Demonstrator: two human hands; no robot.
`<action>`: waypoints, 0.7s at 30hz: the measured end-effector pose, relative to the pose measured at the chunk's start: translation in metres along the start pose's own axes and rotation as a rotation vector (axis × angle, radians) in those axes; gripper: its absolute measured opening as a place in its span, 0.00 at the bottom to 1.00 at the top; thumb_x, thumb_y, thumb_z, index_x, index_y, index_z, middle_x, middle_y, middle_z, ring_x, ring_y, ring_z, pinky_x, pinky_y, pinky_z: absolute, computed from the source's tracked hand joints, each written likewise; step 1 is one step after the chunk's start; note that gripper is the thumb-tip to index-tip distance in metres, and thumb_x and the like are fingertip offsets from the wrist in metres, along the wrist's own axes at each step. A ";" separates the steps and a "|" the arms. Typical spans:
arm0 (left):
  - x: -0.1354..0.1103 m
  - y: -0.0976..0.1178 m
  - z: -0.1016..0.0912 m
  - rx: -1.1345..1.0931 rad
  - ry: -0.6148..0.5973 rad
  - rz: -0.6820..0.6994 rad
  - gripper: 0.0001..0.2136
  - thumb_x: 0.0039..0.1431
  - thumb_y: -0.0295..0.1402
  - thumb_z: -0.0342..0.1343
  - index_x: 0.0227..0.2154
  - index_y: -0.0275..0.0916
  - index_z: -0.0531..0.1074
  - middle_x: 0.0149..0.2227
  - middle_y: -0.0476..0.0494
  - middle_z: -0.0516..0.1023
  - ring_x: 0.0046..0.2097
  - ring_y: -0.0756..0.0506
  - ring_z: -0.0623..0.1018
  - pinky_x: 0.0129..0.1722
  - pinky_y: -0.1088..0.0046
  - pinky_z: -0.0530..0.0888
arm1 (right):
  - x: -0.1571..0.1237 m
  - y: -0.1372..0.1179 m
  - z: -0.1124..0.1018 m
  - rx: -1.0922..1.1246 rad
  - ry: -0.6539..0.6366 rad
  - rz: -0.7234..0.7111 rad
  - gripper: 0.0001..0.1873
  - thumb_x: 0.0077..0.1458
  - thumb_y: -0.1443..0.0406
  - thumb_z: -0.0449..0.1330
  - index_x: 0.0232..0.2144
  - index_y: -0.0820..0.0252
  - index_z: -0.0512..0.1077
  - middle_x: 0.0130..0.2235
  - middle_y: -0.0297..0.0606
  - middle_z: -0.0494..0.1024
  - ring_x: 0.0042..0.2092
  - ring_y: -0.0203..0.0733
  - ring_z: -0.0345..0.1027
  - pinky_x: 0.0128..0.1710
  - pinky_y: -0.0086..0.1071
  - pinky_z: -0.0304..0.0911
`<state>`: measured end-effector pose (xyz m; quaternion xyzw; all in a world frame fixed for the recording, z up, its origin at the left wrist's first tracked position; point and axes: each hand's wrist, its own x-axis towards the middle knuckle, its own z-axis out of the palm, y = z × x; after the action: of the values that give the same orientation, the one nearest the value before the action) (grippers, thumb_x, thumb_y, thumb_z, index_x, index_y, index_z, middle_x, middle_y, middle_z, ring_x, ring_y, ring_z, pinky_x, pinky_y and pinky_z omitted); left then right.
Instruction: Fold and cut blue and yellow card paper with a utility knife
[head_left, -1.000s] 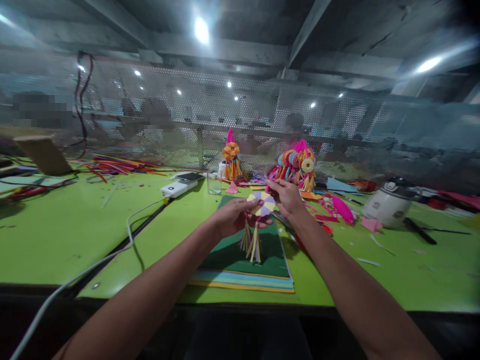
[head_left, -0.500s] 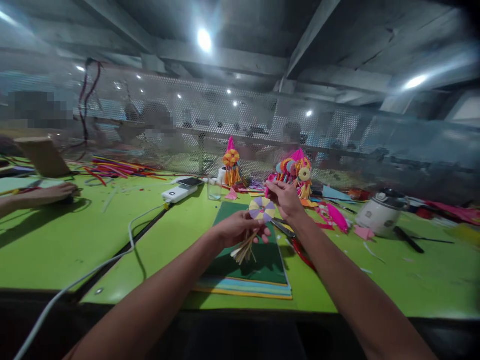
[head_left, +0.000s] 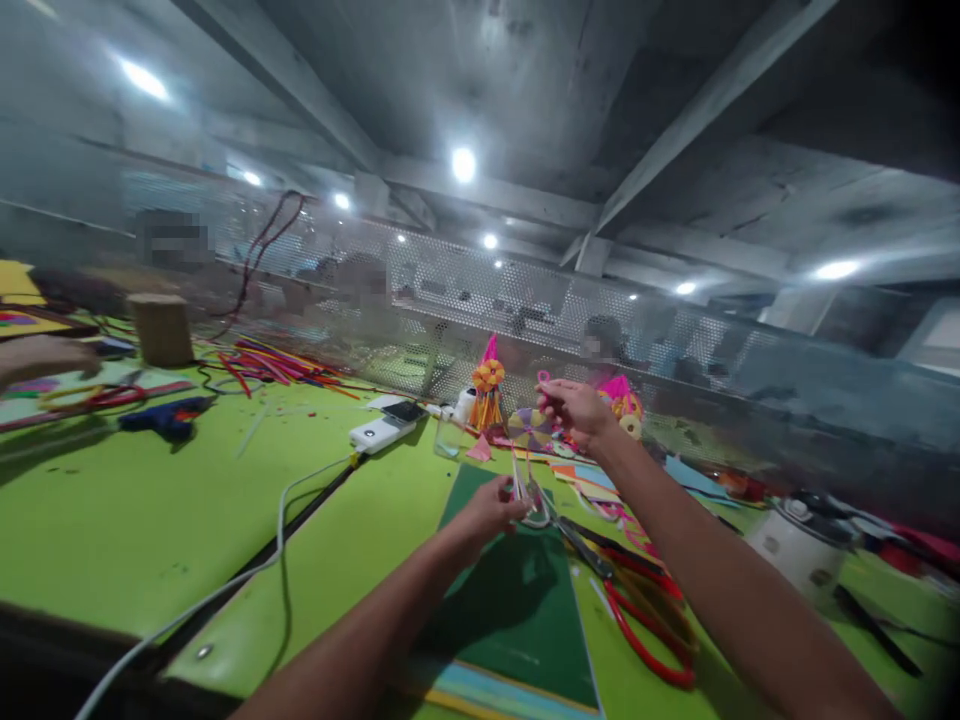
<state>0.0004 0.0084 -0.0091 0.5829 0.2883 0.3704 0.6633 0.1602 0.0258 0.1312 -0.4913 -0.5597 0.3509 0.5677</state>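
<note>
Above the green sheets, my right hand (head_left: 577, 410) is closed, pinching a small pink loop (head_left: 544, 377). Just below it hangs a purple and yellow flower-shaped disc (head_left: 529, 430); whether the loop joins it is hard to see. Lower down, my left hand (head_left: 491, 508) is closed on pale tassel strips (head_left: 519, 478) that dangle under the disc. Blur hides exactly how its fingers grip them. The dark green top sheet (head_left: 517, 600) lies beneath my left hand. Scissors (head_left: 649, 625) with red handles rest at its right edge.
Finished tasselled ornaments (head_left: 489, 385) stand by the mesh partition (head_left: 450, 320). At left are a blue glue gun (head_left: 169, 418) and another person's hand (head_left: 49, 358). A white power strip (head_left: 382, 430) trails a cable (head_left: 281, 520). A white kettle-like pot (head_left: 799, 540) stands right.
My right hand has raised the pink loop, and the disc has left my left hand's fingers to hang higher. My left hand has slid down to the strips. The view has tilted upward.
</note>
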 end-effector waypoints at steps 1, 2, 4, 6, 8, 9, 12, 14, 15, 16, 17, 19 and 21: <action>0.002 0.002 -0.003 0.020 0.101 0.003 0.23 0.42 0.36 0.67 0.42 0.33 0.72 0.38 0.38 0.78 0.38 0.42 0.76 0.34 0.70 0.68 | 0.010 -0.001 0.003 -0.023 -0.006 0.021 0.09 0.50 0.63 0.64 0.27 0.64 0.72 0.21 0.33 0.72 0.19 0.28 0.60 0.15 0.21 0.50; 0.005 0.004 -0.006 0.027 0.191 0.008 0.22 0.42 0.34 0.66 0.42 0.32 0.72 0.39 0.37 0.77 0.38 0.42 0.76 0.34 0.70 0.68 | 0.020 0.000 0.005 -0.050 -0.009 0.043 0.08 0.52 0.63 0.63 0.26 0.64 0.71 0.20 0.32 0.70 0.18 0.27 0.59 0.15 0.20 0.50; 0.008 0.008 -0.013 0.019 0.313 0.033 0.21 0.44 0.32 0.63 0.43 0.32 0.71 0.43 0.35 0.76 0.40 0.42 0.75 0.36 0.70 0.68 | 0.043 0.003 0.008 -0.122 -0.014 0.082 0.09 0.54 0.65 0.62 0.25 0.65 0.71 0.20 0.31 0.69 0.18 0.26 0.58 0.16 0.20 0.50; 0.009 0.012 -0.017 -0.009 0.368 0.090 0.19 0.46 0.32 0.60 0.43 0.33 0.70 0.46 0.34 0.75 0.44 0.42 0.75 0.38 0.70 0.69 | 0.067 0.006 0.009 -0.210 -0.025 0.130 0.09 0.58 0.65 0.60 0.28 0.66 0.71 0.24 0.33 0.71 0.21 0.27 0.61 0.19 0.21 0.56; 0.005 0.015 -0.015 -0.060 0.407 0.171 0.18 0.45 0.31 0.59 0.43 0.34 0.71 0.45 0.35 0.75 0.47 0.41 0.74 0.40 0.70 0.70 | 0.089 0.009 0.009 -0.303 -0.048 0.187 0.09 0.61 0.63 0.58 0.36 0.66 0.72 0.33 0.36 0.75 0.28 0.31 0.68 0.27 0.25 0.65; 0.001 0.016 -0.012 -0.093 0.431 0.208 0.18 0.44 0.31 0.58 0.41 0.34 0.72 0.43 0.36 0.76 0.47 0.41 0.74 0.41 0.70 0.70 | 0.100 0.010 0.009 -0.347 -0.063 0.214 0.11 0.62 0.62 0.58 0.41 0.65 0.71 0.38 0.38 0.75 0.34 0.35 0.70 0.32 0.30 0.69; -0.013 0.025 0.005 -0.136 0.338 0.192 0.16 0.43 0.28 0.57 0.39 0.34 0.73 0.40 0.37 0.76 0.46 0.41 0.75 0.43 0.69 0.70 | 0.128 0.012 0.009 -0.462 -0.097 0.271 0.17 0.62 0.60 0.57 0.50 0.62 0.68 0.50 0.43 0.72 0.46 0.43 0.70 0.44 0.42 0.70; -0.023 0.033 0.018 -0.123 0.249 0.198 0.15 0.44 0.26 0.55 0.38 0.34 0.73 0.40 0.37 0.76 0.46 0.41 0.75 0.44 0.68 0.70 | 0.145 0.012 0.011 -0.523 -0.102 0.288 0.18 0.62 0.60 0.58 0.51 0.62 0.68 0.51 0.43 0.71 0.48 0.45 0.70 0.46 0.44 0.69; -0.027 0.037 0.023 -0.088 0.215 0.200 0.14 0.44 0.24 0.55 0.37 0.34 0.73 0.40 0.37 0.76 0.46 0.41 0.75 0.44 0.68 0.70 | 0.153 0.011 0.013 -0.548 -0.100 0.291 0.18 0.62 0.60 0.58 0.51 0.62 0.67 0.51 0.43 0.71 0.48 0.45 0.69 0.46 0.44 0.69; -0.031 0.040 0.027 -0.051 0.198 0.204 0.13 0.44 0.24 0.55 0.36 0.34 0.73 0.40 0.37 0.75 0.46 0.40 0.75 0.43 0.68 0.70 | 0.161 0.011 0.015 -0.571 -0.094 0.290 0.18 0.62 0.60 0.58 0.52 0.62 0.67 0.51 0.44 0.71 0.48 0.45 0.69 0.46 0.44 0.69; -0.034 0.041 0.029 -0.013 0.176 0.215 0.13 0.44 0.24 0.54 0.36 0.34 0.73 0.41 0.37 0.75 0.46 0.40 0.74 0.42 0.69 0.70 | 0.169 0.010 0.017 -0.591 -0.087 0.284 0.18 0.62 0.60 0.58 0.52 0.62 0.67 0.51 0.44 0.71 0.48 0.45 0.69 0.46 0.44 0.69; -0.037 0.035 0.028 0.060 0.134 0.238 0.13 0.46 0.23 0.53 0.36 0.35 0.74 0.41 0.38 0.75 0.46 0.41 0.74 0.41 0.70 0.70 | 0.185 0.009 0.022 -0.623 -0.069 0.258 0.19 0.61 0.60 0.58 0.52 0.63 0.67 0.51 0.44 0.71 0.48 0.45 0.69 0.46 0.44 0.69; -0.037 0.021 0.021 0.116 0.112 0.246 0.11 0.47 0.23 0.52 0.35 0.35 0.73 0.39 0.39 0.75 0.44 0.43 0.74 0.39 0.71 0.70 | 0.199 0.009 0.027 -0.652 -0.046 0.205 0.19 0.61 0.60 0.58 0.52 0.62 0.67 0.52 0.44 0.71 0.48 0.45 0.69 0.46 0.44 0.69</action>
<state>-0.0071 -0.0331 0.0132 0.6294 0.2722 0.4637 0.5610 0.1606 0.2217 0.1781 -0.6926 -0.6027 0.2199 0.3296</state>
